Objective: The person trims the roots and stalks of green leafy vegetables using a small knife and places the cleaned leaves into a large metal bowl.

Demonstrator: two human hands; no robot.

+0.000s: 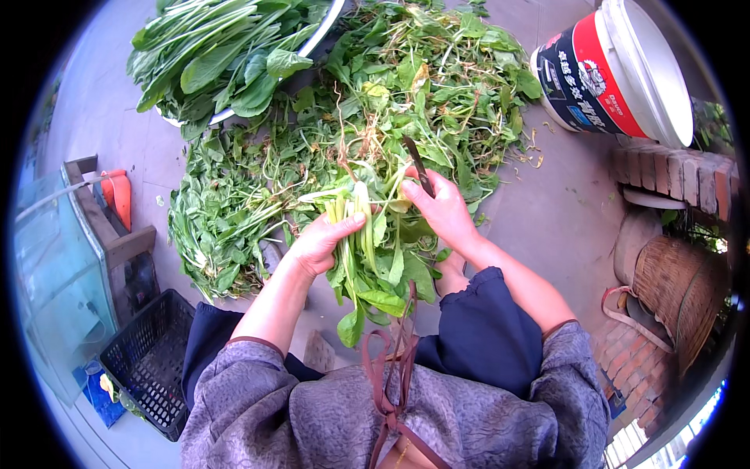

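My left hand [324, 240] grips a bunch of leafy greens [375, 264] by the pale stems, its leaves hanging down toward my lap. In my right hand [439, 205] is a small dark-bladed knife [417, 161], the blade pointing up and away from me. The right thumb and forefinger also pinch at a stem or leaf beside the bunch. A long brown root [341, 135] stands out above the stems. Beyond both hands spreads a wide heap of loose greens and trimmings [463, 94], with some yellowed leaves in it. Another pile of greens [217, 234] lies at the left.
A white-rimmed basin [322, 29] heaped with long-stemmed greens [217, 58] stands at the far left. At the right are a plastic bucket [609, 76] bearing writing, a brick ledge [674, 176] and a woven basket [674, 287]. A black plastic crate [155, 346] sits at my left.
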